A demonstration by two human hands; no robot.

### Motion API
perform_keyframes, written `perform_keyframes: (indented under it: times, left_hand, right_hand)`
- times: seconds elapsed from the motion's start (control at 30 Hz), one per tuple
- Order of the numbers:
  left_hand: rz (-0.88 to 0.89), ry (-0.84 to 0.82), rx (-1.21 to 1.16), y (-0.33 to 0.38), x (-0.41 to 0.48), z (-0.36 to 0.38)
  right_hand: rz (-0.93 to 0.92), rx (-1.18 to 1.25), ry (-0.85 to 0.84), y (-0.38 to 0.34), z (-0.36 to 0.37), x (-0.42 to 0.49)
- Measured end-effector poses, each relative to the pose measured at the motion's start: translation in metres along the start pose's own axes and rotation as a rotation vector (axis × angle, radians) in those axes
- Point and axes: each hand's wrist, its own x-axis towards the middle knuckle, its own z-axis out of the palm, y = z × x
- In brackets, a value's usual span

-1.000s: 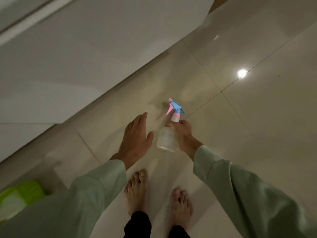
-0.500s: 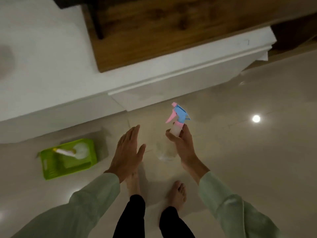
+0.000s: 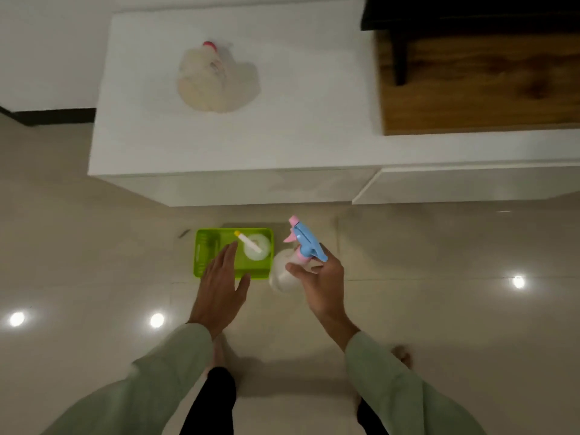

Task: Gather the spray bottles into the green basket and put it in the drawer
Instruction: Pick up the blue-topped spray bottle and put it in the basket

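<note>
Right hand (image 3: 323, 284) grips the blue-and-pink spray bottle (image 3: 287, 271) by its neck, carrying it just right of the green basket (image 3: 204, 255); left hand (image 3: 219, 287), open and empty, hovers over the basket's near edge, probably to steady it.

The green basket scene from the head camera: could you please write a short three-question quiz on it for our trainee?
1. True or false: the green basket stands on the white cabinet.
2. Which hand holds the spray bottle with the blue and pink trigger?
A. left hand
B. right hand
C. neither
3. Fill in: the spray bottle with the white and yellow nozzle is already inside the ____.

Key:
1. False; it stands on the floor in front of the cabinet.
2. B; the left hand is open and empty.
3. Green basket.
</note>
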Motion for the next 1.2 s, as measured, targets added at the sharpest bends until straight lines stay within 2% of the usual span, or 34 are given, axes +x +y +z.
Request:
perform_keyframes:
  times: [0.3, 0.4, 0.6, 0.9, 1.2]
  left_hand:
    - [-0.028, -0.041, -0.023, -0.155, 0.026, -0.063]
    - [-0.021, -0.048, -0.012, -0.192, 0.045, -0.062]
    - [-0.011, -0.066, -0.021, -0.252, 0.093, -0.031]
    - [-0.019, -0.071, -0.028, -0.299, 0.126, 0.010]
    - [-0.001, -0.073, -0.019, -0.287, 0.108, 0.001]
  right_hand:
    - [0.010, -0.108, 0.088, 0.042, 0.195, -0.012]
    - [0.018, -0.098, 0.060, 0.063, 0.240, 0.003]
    - [-0.080, -0.224, 0.057, 0.121, 0.309, 0.052]
    - [-0.117, -0.341, 0.064, 0.190, 0.343, 0.101]
    - [-0.117, -0.356, -0.053, 0.178, 0.315, 0.098]
